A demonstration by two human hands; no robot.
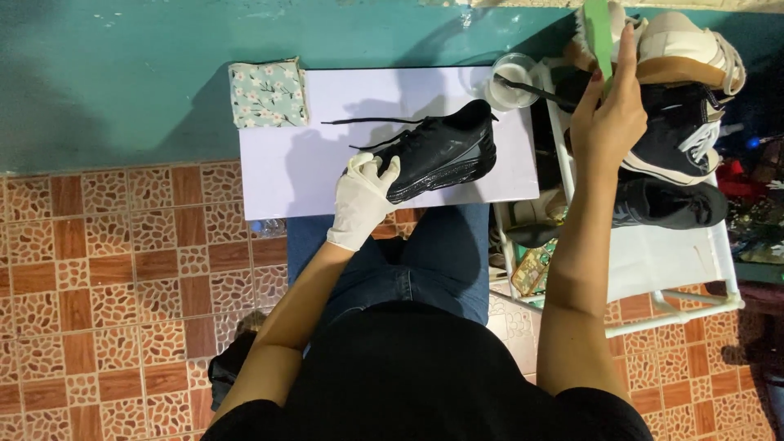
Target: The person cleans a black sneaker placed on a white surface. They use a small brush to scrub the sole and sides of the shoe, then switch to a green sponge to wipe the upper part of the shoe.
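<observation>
A black sneaker [445, 149] lies on its side on a white board [310, 171] resting across my lap, with its loose laces trailing to the left. My left hand [363, 196], in a white glove, grips the sneaker's heel end. My bare right hand [608, 106] is raised over the white rack at the right, holding a green-handled brush [598, 33] upright.
A floral cloth [268, 92] sits at the board's far left corner. A clear cup with a dark stick [513, 80] stands at the far right corner. The white rack [678, 253] holds several shoes, black and beige. Teal wall ahead, tiled floor around.
</observation>
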